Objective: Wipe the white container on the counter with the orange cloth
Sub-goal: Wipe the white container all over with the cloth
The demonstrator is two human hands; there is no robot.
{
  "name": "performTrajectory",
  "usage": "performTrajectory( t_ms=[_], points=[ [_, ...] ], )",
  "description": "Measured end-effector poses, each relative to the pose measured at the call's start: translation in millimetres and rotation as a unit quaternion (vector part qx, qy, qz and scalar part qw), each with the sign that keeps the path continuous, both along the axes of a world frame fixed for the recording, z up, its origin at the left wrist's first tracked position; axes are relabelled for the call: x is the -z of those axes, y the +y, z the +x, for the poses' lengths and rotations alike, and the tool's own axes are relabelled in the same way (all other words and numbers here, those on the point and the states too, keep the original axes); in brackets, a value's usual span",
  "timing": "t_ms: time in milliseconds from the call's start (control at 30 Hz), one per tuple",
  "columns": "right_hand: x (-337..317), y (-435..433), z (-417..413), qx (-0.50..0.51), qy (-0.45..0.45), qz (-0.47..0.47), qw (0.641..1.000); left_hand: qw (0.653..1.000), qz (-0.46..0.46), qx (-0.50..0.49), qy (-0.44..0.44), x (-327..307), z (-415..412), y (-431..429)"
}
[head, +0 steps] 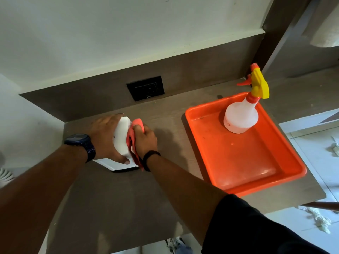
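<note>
A white container [121, 138] with a dark base edge stands on the brown counter [113, 202] at the left. My left hand [105, 136] wraps over its left side, thumb pressed low on its front face. My right hand [145, 139] clutches the bunched orange cloth [133, 142] and presses it against the container's right side. The cloth hangs down along that side to the base. Much of the container's left part is hidden under my left hand.
An orange tray [247, 162] sits on the counter's right part, holding a white spray bottle [241, 116] with a yellow and orange trigger head. A black wall socket [145, 88] is set in the backsplash behind. The counter's right edge drops to a tiled floor.
</note>
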State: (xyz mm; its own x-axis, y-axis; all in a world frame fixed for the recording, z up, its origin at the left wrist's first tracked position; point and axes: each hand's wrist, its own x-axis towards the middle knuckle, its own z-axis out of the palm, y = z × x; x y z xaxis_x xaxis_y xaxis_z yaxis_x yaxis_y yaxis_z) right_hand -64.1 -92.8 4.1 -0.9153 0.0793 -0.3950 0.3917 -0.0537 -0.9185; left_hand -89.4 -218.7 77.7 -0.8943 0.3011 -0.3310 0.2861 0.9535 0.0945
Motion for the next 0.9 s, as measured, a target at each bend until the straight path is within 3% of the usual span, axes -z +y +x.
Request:
performTrajectory(
  t_ms=[167,333,433,567,700,800,900],
  points=[
    [4,7,14,0.014,-0.048,-0.008,0.999,1.000,0.025,-0.009,0.014,8,-2,0],
    [-21,33,-3,0.131,-0.037,-0.144,0.980,0.996,0.040,-0.067,0.040,14,8,7],
    [-47,44,-17,0.133,0.060,-0.085,0.986,0.993,0.060,-0.096,0.016,12,15,-4],
    [-69,30,-19,0.014,0.177,0.059,0.982,0.985,0.107,-0.136,0.025,17,35,-31],
    [-64,8,-20,-0.162,0.293,0.255,0.907,0.969,0.163,-0.183,0.004,18,41,-44],
    [-50,-3,-23,-0.315,0.272,0.415,0.809,0.967,0.173,-0.187,0.005,19,39,-50],
    [-44,-8,-23,-0.334,0.273,0.469,0.771,0.967,0.181,-0.180,-0.011,18,38,-54]
  ],
)
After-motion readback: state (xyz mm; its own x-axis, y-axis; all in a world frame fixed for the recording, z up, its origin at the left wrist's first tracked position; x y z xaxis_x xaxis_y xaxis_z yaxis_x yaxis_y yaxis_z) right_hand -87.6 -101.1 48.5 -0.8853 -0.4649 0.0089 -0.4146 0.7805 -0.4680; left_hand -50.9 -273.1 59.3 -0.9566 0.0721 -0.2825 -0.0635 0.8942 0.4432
